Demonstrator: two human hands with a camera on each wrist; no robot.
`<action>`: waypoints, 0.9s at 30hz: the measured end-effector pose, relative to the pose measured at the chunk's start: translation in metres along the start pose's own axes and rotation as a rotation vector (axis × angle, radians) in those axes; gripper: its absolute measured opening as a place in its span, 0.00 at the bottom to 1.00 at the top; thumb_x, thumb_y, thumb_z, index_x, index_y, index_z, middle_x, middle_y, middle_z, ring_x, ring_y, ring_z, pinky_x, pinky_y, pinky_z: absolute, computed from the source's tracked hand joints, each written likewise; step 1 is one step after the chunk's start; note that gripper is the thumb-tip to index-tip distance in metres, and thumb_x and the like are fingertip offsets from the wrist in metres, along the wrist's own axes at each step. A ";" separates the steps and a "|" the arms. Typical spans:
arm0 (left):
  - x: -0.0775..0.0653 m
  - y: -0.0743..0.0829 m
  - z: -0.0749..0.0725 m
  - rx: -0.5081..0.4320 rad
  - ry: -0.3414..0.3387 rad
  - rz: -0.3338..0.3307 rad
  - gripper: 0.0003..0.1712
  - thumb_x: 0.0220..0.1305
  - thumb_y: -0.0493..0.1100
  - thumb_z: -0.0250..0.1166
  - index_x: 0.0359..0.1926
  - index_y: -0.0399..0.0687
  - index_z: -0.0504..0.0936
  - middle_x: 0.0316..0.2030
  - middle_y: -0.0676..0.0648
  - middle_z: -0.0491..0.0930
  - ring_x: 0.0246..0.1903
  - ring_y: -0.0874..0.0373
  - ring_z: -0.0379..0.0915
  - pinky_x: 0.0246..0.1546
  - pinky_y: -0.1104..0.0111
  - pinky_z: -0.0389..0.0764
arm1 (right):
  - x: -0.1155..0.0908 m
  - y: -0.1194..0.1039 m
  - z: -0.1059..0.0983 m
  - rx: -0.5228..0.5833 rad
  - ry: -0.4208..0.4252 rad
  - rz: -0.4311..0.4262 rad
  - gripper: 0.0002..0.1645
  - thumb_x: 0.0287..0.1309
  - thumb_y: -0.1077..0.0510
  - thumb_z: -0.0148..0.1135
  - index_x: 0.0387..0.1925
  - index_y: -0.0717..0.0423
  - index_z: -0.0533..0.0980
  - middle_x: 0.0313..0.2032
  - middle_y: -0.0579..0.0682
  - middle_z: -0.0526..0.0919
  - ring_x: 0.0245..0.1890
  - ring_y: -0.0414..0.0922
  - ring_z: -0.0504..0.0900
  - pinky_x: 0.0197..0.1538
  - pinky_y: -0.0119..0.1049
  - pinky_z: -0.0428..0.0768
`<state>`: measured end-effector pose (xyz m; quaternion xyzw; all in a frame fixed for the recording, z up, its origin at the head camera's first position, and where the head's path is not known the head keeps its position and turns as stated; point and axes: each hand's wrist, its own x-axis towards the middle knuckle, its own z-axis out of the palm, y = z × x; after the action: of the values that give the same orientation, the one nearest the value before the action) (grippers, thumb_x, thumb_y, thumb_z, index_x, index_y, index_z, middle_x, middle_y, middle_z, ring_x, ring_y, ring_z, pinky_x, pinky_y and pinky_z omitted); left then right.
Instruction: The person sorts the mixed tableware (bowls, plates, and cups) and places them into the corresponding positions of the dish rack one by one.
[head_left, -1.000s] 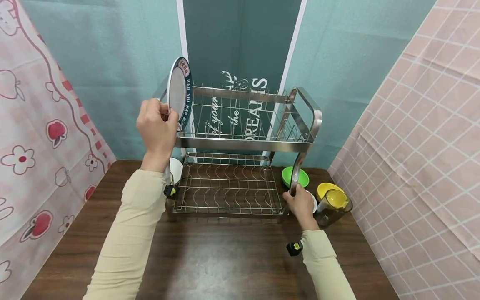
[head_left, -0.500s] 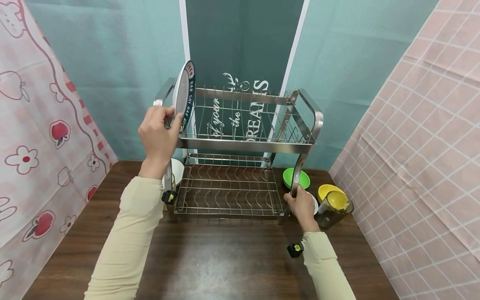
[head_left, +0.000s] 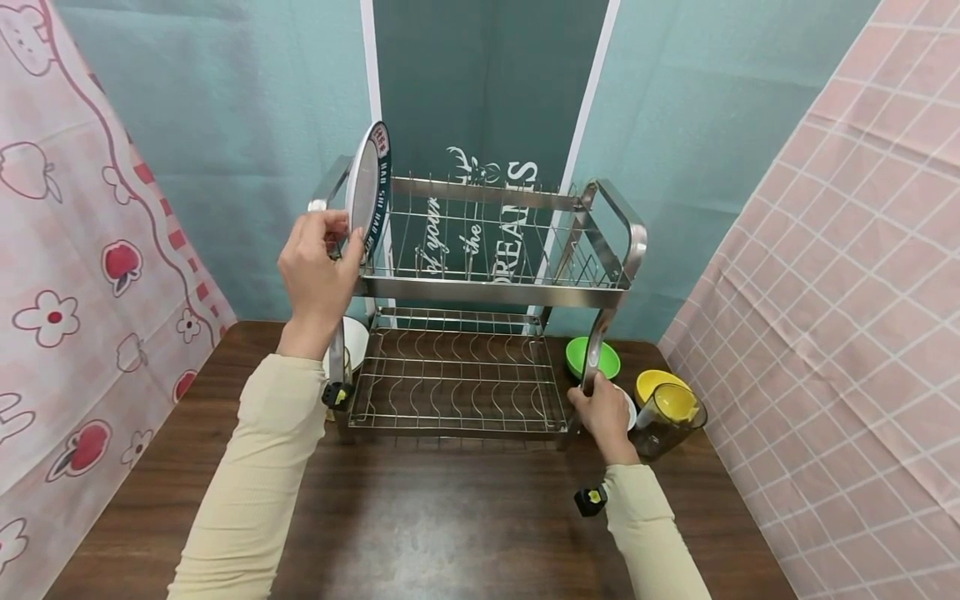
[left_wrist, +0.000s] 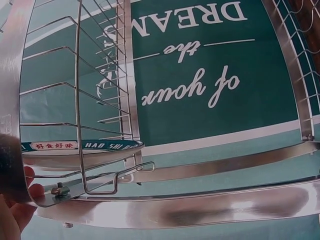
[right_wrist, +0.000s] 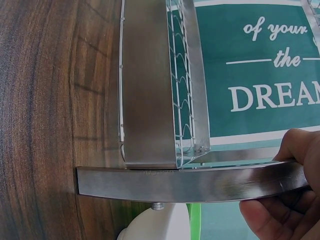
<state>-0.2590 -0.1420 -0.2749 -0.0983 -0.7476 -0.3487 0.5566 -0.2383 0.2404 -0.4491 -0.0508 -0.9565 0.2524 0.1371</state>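
A two-tier metal dish rack (head_left: 487,292) stands on the table. At the left end of its upper tier a white plate (head_left: 365,190) with a dark lettered rim stands on edge, tilted slightly. My left hand (head_left: 317,271) pinches the plate's near edge between thumb and fingers. In the left wrist view the plate (left_wrist: 107,154) sits among the rack's wires, and the fingers are partly hidden by the metal frame. My right hand (head_left: 603,417) grips the rack's right front leg (right_wrist: 210,184), with the thumb on one side and fingers on the other.
Right of the rack are a green bowl (head_left: 598,360), a yellow bowl (head_left: 651,380), a brown see-through cup (head_left: 658,429) and a white dish (head_left: 628,410) partly behind my right hand. A white bowl (head_left: 357,340) stands behind the left leg. Curtains hang around the wooden table (head_left: 435,517).
My left hand has moved slightly right and down with the plate, bringing it to the rack's upper tier, turned more edge-on. The last half second shows almost no movement. My right hand keeps its grip.
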 end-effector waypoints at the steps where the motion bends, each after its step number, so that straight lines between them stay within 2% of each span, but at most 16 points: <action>1: 0.000 0.000 0.000 -0.001 0.001 -0.003 0.10 0.56 0.36 0.65 0.36 0.32 0.78 0.30 0.37 0.77 0.29 0.48 0.76 0.31 0.58 0.76 | 0.000 0.000 0.000 0.001 0.001 -0.002 0.13 0.52 0.54 0.61 0.26 0.59 0.68 0.20 0.54 0.73 0.20 0.52 0.71 0.26 0.46 0.67; 7: 0.000 0.001 0.000 -0.024 0.027 -0.045 0.11 0.51 0.33 0.67 0.35 0.31 0.77 0.30 0.37 0.77 0.29 0.48 0.76 0.31 0.59 0.75 | -0.002 -0.001 0.000 -0.002 0.021 -0.011 0.13 0.51 0.54 0.61 0.25 0.59 0.68 0.20 0.54 0.73 0.20 0.53 0.71 0.26 0.47 0.68; 11: 0.000 0.002 -0.003 -0.010 0.030 -0.046 0.11 0.52 0.32 0.66 0.37 0.31 0.77 0.31 0.37 0.76 0.30 0.48 0.76 0.31 0.58 0.76 | -0.001 -0.002 0.000 -0.008 0.026 -0.013 0.13 0.50 0.54 0.61 0.25 0.59 0.68 0.20 0.54 0.73 0.20 0.53 0.71 0.26 0.48 0.68; 27: -0.001 -0.001 -0.006 0.024 0.021 0.021 0.06 0.53 0.31 0.65 0.33 0.32 0.78 0.30 0.37 0.75 0.30 0.46 0.72 0.30 0.56 0.73 | 0.000 -0.001 0.000 -0.004 0.001 0.002 0.14 0.52 0.54 0.61 0.26 0.59 0.68 0.20 0.54 0.73 0.21 0.53 0.71 0.26 0.47 0.68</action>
<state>-0.2549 -0.1467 -0.2754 -0.0958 -0.7447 -0.3346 0.5694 -0.2380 0.2394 -0.4485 -0.0522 -0.9569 0.2506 0.1370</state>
